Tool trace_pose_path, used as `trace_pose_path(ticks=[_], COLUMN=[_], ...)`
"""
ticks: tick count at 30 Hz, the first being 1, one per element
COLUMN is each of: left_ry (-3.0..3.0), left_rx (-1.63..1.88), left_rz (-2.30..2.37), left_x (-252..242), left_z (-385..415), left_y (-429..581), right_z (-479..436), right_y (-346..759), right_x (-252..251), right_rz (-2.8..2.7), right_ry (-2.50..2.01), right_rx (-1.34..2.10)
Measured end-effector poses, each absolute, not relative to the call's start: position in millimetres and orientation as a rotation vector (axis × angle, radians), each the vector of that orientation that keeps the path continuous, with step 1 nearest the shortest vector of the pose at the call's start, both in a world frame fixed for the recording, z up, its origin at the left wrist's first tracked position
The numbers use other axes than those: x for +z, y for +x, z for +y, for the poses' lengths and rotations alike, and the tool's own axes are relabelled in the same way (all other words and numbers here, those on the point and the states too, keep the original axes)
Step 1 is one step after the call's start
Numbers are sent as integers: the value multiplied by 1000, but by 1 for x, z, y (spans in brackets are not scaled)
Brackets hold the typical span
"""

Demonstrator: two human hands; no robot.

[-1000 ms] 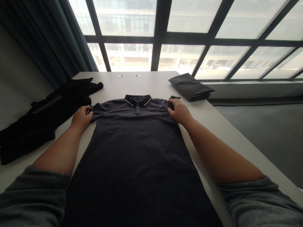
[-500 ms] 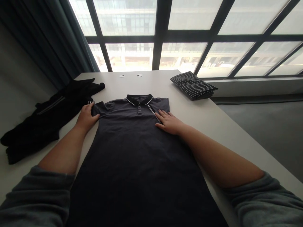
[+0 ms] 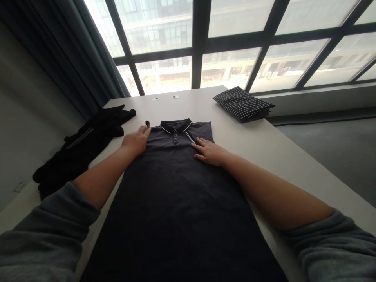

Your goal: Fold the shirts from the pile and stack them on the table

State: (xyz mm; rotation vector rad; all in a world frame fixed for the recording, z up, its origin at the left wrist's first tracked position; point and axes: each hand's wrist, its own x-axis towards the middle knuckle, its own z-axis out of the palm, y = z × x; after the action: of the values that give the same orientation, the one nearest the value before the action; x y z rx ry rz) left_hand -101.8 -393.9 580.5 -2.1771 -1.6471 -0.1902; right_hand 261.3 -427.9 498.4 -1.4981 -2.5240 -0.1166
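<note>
A folded striped cloth (image 3: 243, 103) lies at the white table's (image 3: 264, 145) far right edge; black garments (image 3: 82, 145) (crumpled) sprawl near the curtain (image 3: 73, 55).

Matt dark cloth polo shirt (image 3: 176, 203) lies on a smooth, pale table (image 3: 264, 149).

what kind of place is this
Likely an office or workroom: a long white table by a large grid window facing other buildings, with garments such as a polo shirt spread out for folding.

Garments on table (image 3: 264, 145): three. One dark polo shirt (image 3: 176, 188) centre; one black garment (image 3: 85, 145) far left; one striped folded cloth (image 3: 243, 103) far right. Two hands.
</note>
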Motion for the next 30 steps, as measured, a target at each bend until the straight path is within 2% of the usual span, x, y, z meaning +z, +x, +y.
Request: trace_pose_path(ticks=[3, 8, 12, 18, 30], left_ry=[-2372, -2325, -2251, -2170, -2032], left_rx=[29, -229, -139, -143, -192], left_rz=[-1561, -1619, -1942, -2050, -2115], left_x=[566, 547, 538, 524, 546], left_z=[-407, -384, -345, -322, -296], left_y=[-71, -76, -102, -123, -95], right_z=[-430, -430, -427, -413, -383], right_y=[261, 260, 262, 281, 306], right_x=[501, 502, 503, 501, 515], right_rz=[-2531, -2549, -2478, -2279, -2317], right_ry=[-1490, -1452, -1423, -1813, -1812], right_rx=[-97, -93, -133, -40, -91])
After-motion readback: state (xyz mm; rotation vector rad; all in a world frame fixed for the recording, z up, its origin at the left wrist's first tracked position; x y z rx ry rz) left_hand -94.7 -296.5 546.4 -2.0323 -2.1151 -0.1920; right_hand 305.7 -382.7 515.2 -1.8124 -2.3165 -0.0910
